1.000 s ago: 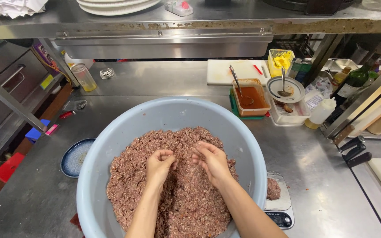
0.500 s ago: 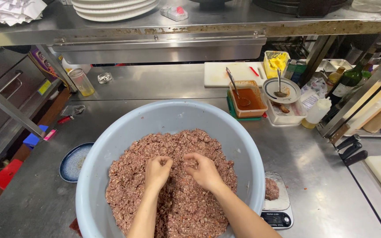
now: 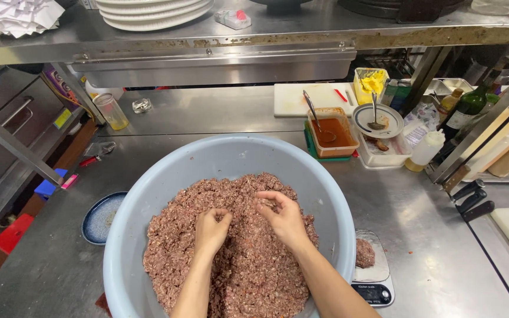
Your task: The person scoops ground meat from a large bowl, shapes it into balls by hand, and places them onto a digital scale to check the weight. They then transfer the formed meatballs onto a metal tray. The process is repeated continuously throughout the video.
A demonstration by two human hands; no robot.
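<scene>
The minced meat [image 3: 237,259] is a coarse, crumbly, reddish-brown mass speckled with pale bits, heaped in a wide pale-blue basin [image 3: 219,159] that surrounds both hands. The left hand [image 3: 210,229] is curled into a loose fist, knuckles pressed into the mince. The right hand [image 3: 284,218], just beside it, has bent fingers pinching a clump. Right of that hand, a small meat lump [image 3: 364,253] sits on a kitchen scale [image 3: 375,282].
</scene>
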